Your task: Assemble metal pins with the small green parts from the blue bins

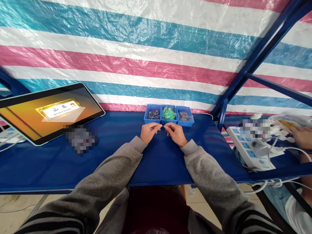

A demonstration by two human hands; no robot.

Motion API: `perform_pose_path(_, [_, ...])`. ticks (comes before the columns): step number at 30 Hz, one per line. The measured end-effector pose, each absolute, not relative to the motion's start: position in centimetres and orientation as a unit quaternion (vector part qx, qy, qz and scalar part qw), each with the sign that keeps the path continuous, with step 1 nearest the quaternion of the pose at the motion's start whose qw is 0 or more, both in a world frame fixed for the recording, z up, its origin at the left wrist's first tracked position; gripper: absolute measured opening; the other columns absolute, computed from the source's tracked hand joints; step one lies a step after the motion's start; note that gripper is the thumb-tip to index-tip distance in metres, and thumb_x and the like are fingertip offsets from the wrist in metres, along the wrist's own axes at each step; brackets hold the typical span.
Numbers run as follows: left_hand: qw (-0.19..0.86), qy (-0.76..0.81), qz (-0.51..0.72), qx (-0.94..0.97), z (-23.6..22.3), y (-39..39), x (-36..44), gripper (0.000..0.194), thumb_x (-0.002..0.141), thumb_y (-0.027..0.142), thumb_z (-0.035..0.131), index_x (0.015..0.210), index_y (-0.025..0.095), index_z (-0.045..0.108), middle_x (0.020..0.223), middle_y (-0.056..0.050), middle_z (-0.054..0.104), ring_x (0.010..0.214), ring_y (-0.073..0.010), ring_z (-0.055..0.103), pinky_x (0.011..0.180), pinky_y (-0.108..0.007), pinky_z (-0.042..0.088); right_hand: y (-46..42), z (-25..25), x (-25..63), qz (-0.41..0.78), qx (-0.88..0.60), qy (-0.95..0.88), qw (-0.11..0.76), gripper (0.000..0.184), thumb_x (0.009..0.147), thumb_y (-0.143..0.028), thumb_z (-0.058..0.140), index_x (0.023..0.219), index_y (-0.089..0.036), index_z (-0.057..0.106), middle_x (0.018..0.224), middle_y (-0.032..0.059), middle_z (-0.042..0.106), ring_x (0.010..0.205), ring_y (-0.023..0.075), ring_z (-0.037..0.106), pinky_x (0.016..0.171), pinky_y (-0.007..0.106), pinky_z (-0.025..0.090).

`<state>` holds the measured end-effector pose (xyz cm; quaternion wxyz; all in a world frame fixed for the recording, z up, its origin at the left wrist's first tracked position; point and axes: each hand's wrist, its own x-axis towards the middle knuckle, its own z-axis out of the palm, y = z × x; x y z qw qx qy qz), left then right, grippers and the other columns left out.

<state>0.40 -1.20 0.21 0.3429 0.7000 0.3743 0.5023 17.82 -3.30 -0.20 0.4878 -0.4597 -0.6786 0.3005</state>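
My left hand (148, 132) and my right hand (176, 133) meet fingertip to fingertip just in front of the blue bins, both closed in a pinch. Between them is a small, thin, screw-like piece (163, 126), mostly covered by the fingers; its exact kind is too small to make out. Behind my left hand, the left bin (152, 107) holds dark metal screws (153, 114). Green plastic pieces (169, 113), which look like wall plugs, fill the middle bin. In the right bin lie clear plastic bags (184, 115).
A tilted screen (52, 112) stands on the left of the blue table (117, 130), with a blurred item (81, 139) beside it. At right are a white power strip (251, 149), cables and a blue metal frame (253, 61). Another person's hand (302, 136) shows at the right edge.
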Motion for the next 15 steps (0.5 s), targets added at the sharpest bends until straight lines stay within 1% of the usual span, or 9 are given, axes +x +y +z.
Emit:
perform_pose_path(3, [0.334,0.359,0.519,0.700,0.05,-1.06,0.47,0.033,0.081,0.048,0.067,0.079,0.016,0.074,0.069,-0.003,0.068,0.047,-0.0086,0.052,0.042,-0.021,0.042,-3.36,-0.11,17.83,0.297,-0.457,-0.689,0.477,0.038,0.089,-0.054,0.049,0.081,-0.019,0.062,0.063,-0.0003,0.059,0.047,0.0119,0.054,0.051,0.025,0.046])
perform_pose_path(6, [0.341,0.353,0.529,0.692,-0.08,-1.04,0.54,0.032,0.081,0.046,0.068,0.079,0.015,0.074,0.075,-0.005,0.069,0.048,-0.0083,0.053,0.042,-0.021,0.043,-3.51,-0.02,17.76,0.295,-0.454,-0.705,0.458,0.041,0.090,-0.056,0.047,0.077,-0.020,0.061,0.060,-0.0012,0.057,0.047,0.0116,0.054,0.053,0.025,0.046])
perform_pose_path(8, [0.362,0.352,0.528,0.683,-0.10,-1.08,0.54,0.034,0.083,0.048,0.065,0.082,0.015,0.072,0.076,-0.005,0.070,0.049,-0.0088,0.054,0.042,-0.020,0.043,-3.56,0.00,17.73,0.288,-0.466,-0.705,0.449,0.044,0.090,-0.058,0.046,0.074,-0.020,0.061,0.058,-0.0012,0.057,0.047,0.0118,0.054,0.053,0.025,0.046])
perform_pose_path(11, [0.391,0.347,0.516,0.679,-0.08,-1.08,0.48,0.037,0.088,0.049,0.057,0.092,0.014,0.069,0.080,-0.006,0.070,0.050,-0.0097,0.057,0.042,-0.020,0.044,-3.51,0.04,17.79,0.276,-0.488,-0.689,0.460,0.047,0.090,-0.060,0.045,0.072,-0.020,0.061,0.056,-0.0011,0.057,0.047,0.0123,0.054,0.053,0.025,0.046])
perform_pose_path(13, [0.367,0.353,0.504,0.697,-0.08,-1.00,0.40,0.037,0.091,0.047,0.053,0.096,0.015,0.069,0.080,-0.006,0.070,0.051,-0.0098,0.056,0.045,-0.021,0.045,-3.46,0.14,17.89,0.267,-0.502,-0.671,0.476,0.047,0.090,-0.060,0.045,0.073,-0.020,0.061,0.057,-0.0012,0.057,0.046,0.0122,0.054,0.053,0.025,0.045])
perform_pose_path(15, [0.314,0.362,0.492,0.727,-0.14,-0.89,0.30,0.035,0.092,0.044,0.052,0.096,0.016,0.071,0.081,-0.005,0.070,0.057,-0.0113,0.059,0.054,-0.023,0.048,-3.44,0.28,17.99,0.259,-0.514,-0.653,0.492,0.045,0.090,-0.058,0.045,0.074,-0.020,0.062,0.058,-0.0011,0.057,0.046,0.0122,0.054,0.053,0.025,0.045])
